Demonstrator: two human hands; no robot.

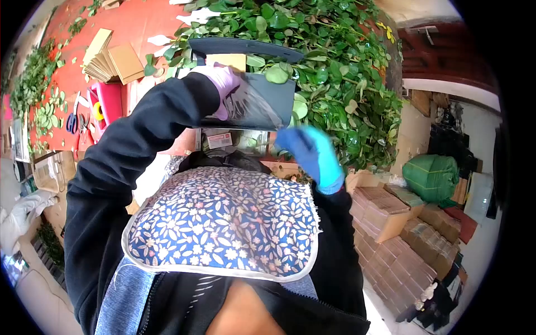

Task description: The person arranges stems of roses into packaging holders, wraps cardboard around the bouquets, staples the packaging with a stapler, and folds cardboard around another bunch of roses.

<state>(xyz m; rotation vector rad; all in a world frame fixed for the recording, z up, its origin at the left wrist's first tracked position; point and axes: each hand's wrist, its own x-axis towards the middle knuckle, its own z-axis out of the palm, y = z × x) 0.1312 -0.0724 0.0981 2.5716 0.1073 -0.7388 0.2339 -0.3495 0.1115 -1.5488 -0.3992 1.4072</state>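
A lavender glove covers my left hand (222, 84). It reaches over a dark grey plastic box (262, 84) and lies against it, beside a yellowish-brown block (227, 60); most of its fingers are hidden. Clear, shiny film or plastic (251, 109) shows on the near face of the box. My right hand (312, 153), in a blue glove with a dark blue palm, is blurred by motion just right of the box's near corner. Whether it holds anything does not show. Green leafy stems (340, 78) crowd the box's right side and back.
On the red tabletop (61, 33) at left lie brown card pieces (114, 58), scissors (72, 120) and a pink holder (106, 100). Below the box is a small labelled carton (219, 139). Stacked cardboard (391, 223) and a green bundle (431, 176) stand at right.
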